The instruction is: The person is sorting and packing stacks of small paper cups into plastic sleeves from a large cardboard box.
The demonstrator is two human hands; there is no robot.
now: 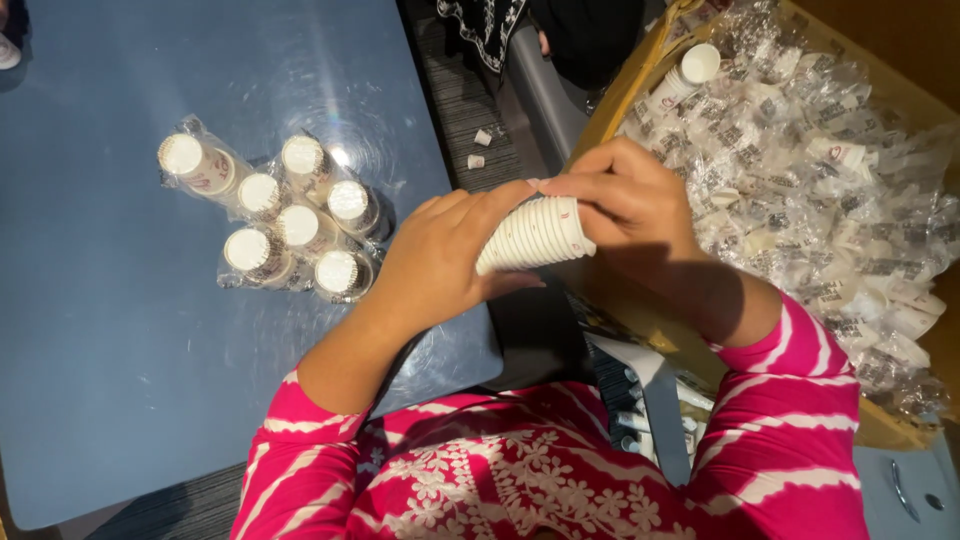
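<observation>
A nested stack of white paper cups (535, 236) lies sideways between both hands, over the gap beside the table. My left hand (445, 255) wraps around the stack's left part from below. My right hand (625, 205) holds the stack's right end, fingers curled over the rim of the outermost cup. Both sleeves are pink with white stripes.
Several plastic-wrapped stacks of cups (285, 225) stand upright on the blue table (120, 350) to the left. A cardboard box (640, 310) at the right is full of small wrapped cups (820, 170). Another person in dark clothing (540, 30) is at the top. Two small scraps (478, 148) lie on the floor.
</observation>
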